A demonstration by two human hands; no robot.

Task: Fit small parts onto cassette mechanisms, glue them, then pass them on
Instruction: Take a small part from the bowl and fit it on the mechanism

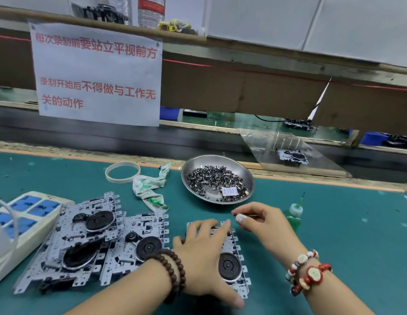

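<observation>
Metal cassette mechanism (232,264) lies flat under the left hand (202,253) grip

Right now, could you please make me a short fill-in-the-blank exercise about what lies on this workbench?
1. The small metal parts lie in a round metal ____.
2. The left hand rests on a cassette ____.
3. The glue bottle with green liquid stands to the ____ of the right hand.
4. The beads on the left wrist are ____.

Missing words: bowl; mechanism; right; brown
</observation>
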